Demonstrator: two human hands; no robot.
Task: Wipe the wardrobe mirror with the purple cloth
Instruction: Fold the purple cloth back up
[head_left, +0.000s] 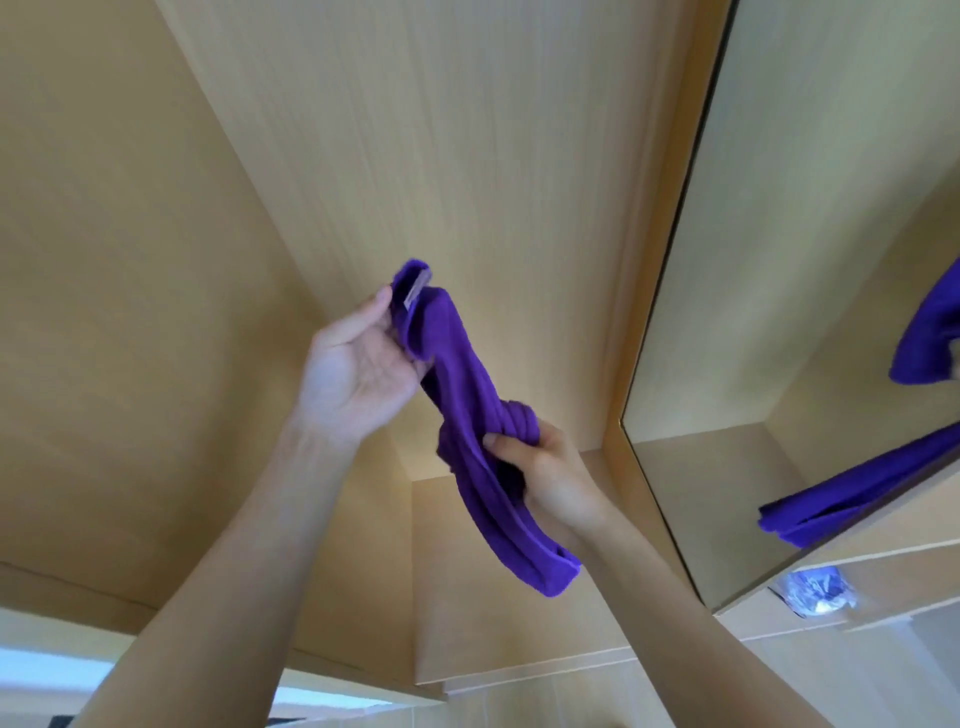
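The purple cloth (467, 395), soft, light and limp, hangs bunched between both hands, the left hand (358, 369) pinching its upper end and the right hand (550, 467) gripping its middle, well apart from the wardrobe mirror (810, 291); fold into a pad before wiping.

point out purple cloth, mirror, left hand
purple cloth (462, 374), head view, mid-length of the bunched fabric.
mirror (810, 270), head view, bare glass above the cloth's reflection.
left hand (358, 371), head view, palm.
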